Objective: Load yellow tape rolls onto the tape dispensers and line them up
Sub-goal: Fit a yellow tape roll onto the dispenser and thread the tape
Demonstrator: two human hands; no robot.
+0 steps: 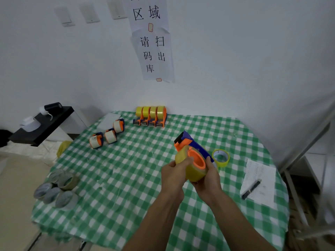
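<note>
My bare hands and forearms
My left hand (174,173) and right hand (208,178) are uncovered; both forearms show bare, unsleeved, along their whole visible length.

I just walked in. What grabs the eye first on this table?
Mid-table, the left hand and right hand grip a yellow tape roll sitting on a blue-and-orange dispenser. At the far edge by the wall, four loaded dispensers stand side by side in a row. All of it rests on a green checked tablecloth.
</note>
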